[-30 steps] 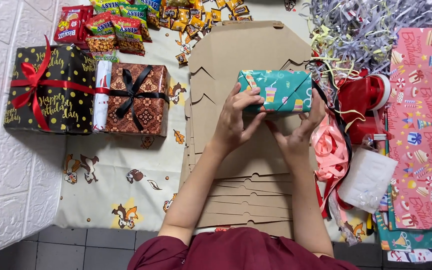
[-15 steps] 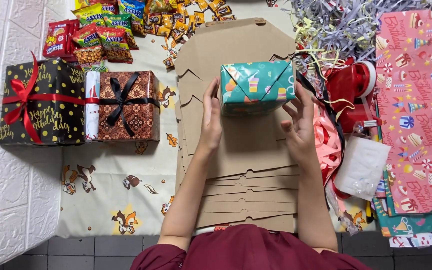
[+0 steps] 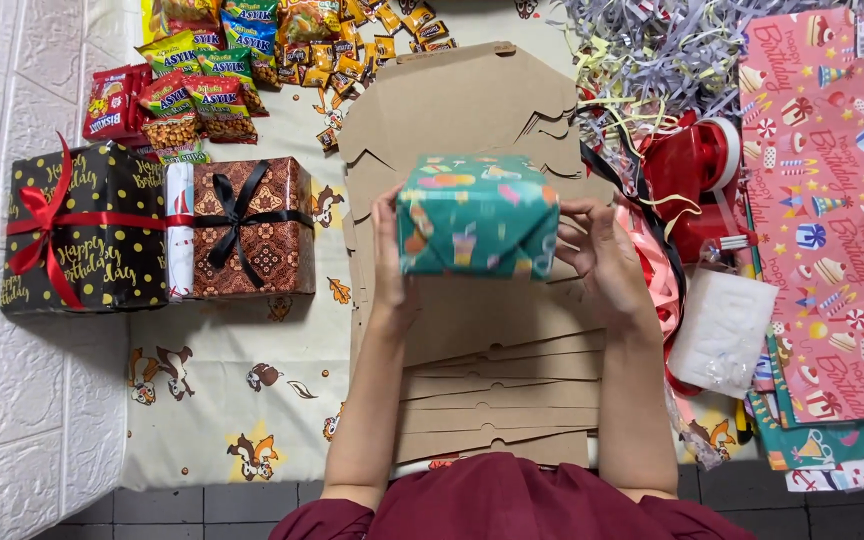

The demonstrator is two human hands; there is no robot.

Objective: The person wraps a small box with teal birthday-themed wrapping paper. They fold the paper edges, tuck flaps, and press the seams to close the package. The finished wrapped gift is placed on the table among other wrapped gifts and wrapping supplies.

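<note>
Teal-wrapped box (image 3: 477, 215) sits at frame centre, raised above a stack of flat cardboard (image 3: 472, 380). Left hand (image 3: 389, 255) grips its 9 o'clock side, right hand (image 3: 602, 250) its 3 o'clock side, fingers clamped on the paper. Two ribboned gift boxes (image 3: 152, 230) lie at 9 o'clock.

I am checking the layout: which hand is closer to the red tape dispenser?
Right. The right hand grips the teal wrapped box just beside the red tape dispenser; the left hand is on the box's far side.
</note>
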